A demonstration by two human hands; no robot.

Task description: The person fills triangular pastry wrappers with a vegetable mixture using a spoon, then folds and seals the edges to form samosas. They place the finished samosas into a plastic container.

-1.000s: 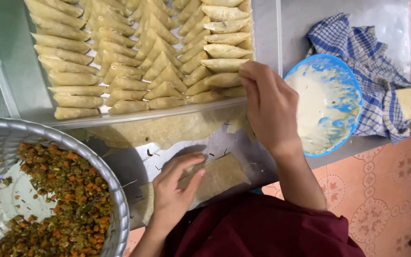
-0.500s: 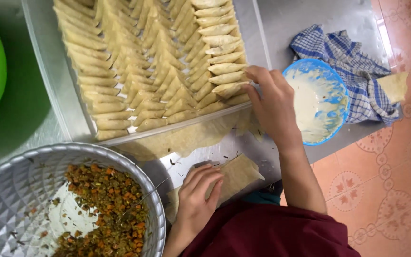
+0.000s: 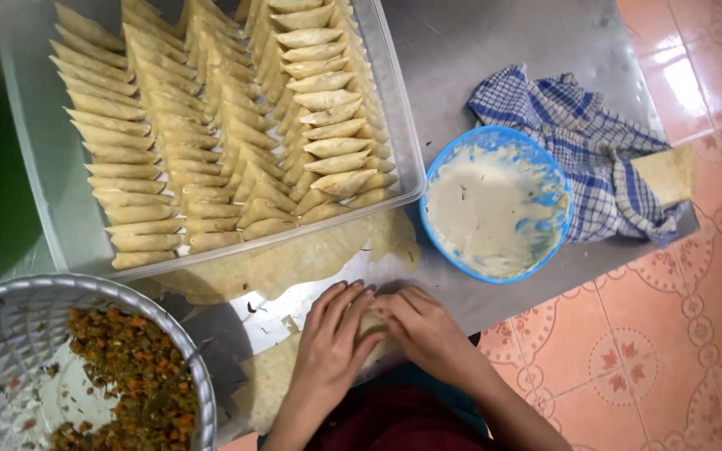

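Pressing both hands' grips, left hand (image 3: 327, 342), right hand (image 3: 424, 330), onto pastry sheet (image 3: 273, 376), beside filling bowl (image 3: 10, 334)

Setting: a food-preparation area, most likely a kitchen. Evidence: a stainless-steel work table (image 3: 495, 50) carries a clear plastic tray (image 3: 399, 142) packed with rows of folded triangular pastries (image 3: 211, 125). A perforated metal bowl (image 3: 10, 334) at near left contains chopped vegetable filling (image 3: 131, 367). A blue bowl (image 3: 496, 203) of pale paste stands at right, beside a blue checked cloth (image 3: 578, 134). Patterned floor tiles (image 3: 670, 334) lie beyond the table edge.
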